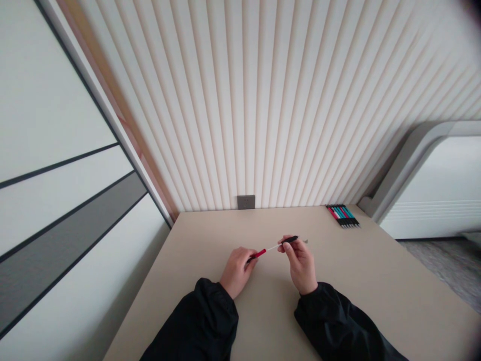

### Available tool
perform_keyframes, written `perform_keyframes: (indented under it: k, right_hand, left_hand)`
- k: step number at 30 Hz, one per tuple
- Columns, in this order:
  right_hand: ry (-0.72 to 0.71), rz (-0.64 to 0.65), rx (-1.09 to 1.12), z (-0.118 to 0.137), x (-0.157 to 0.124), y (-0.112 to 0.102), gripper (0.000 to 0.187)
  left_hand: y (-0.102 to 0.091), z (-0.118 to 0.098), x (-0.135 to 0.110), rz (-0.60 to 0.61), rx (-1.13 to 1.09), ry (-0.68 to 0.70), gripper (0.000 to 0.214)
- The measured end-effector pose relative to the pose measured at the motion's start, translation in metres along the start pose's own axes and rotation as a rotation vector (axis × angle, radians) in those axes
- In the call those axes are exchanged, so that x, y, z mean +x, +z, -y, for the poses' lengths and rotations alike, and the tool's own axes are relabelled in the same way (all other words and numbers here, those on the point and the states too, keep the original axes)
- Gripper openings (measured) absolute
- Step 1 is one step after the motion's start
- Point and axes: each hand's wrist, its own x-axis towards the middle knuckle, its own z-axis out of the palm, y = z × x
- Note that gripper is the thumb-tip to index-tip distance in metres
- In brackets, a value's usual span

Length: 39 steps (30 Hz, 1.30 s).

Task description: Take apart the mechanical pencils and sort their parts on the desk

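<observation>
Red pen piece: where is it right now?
In the head view, the red piece is held in the left hand over the table, just left of the pale rod, which runs to the black piece in the right hand.

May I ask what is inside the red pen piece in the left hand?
A thin white rod shows between the red piece and the black piece in the right hand. Anything inside is covered by the red piece itself and the left hand.

The barrel (261,252) looks like smooth plastic, as do the pens (342,216) at two o'clock from it. The bench (368,286) is smooth, matt; the sleeves (210,318) wrinkled cloth; the wall (248,100) at twelve, ribbed.
</observation>
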Motion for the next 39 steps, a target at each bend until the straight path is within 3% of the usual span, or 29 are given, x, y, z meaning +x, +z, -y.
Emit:
perform_keyframes:
  k: [8,13,27,39]
  right_hand:
    - [0.050,0.062,0.012,-0.009,-0.004,0.002,0.023]
    - [0.134,0.162,0.036,-0.015,-0.008,0.006,0.028]
    - [0.303,0.290,0.072,-0.019,-0.003,0.003,0.037]
    - [0.283,0.397,-0.078,-0.019,0.000,-0.005,0.035]
  left_hand:
    - [-0.003,-0.007,0.001,0.040,0.006,0.021,0.013]
    - [-0.005,-0.010,0.001,0.002,-0.020,0.029,0.015]
    - [-0.005,-0.001,-0.001,-0.065,-0.038,0.050,0.016]
    - [-0.008,0.002,0.000,-0.086,-0.058,0.107,0.020]
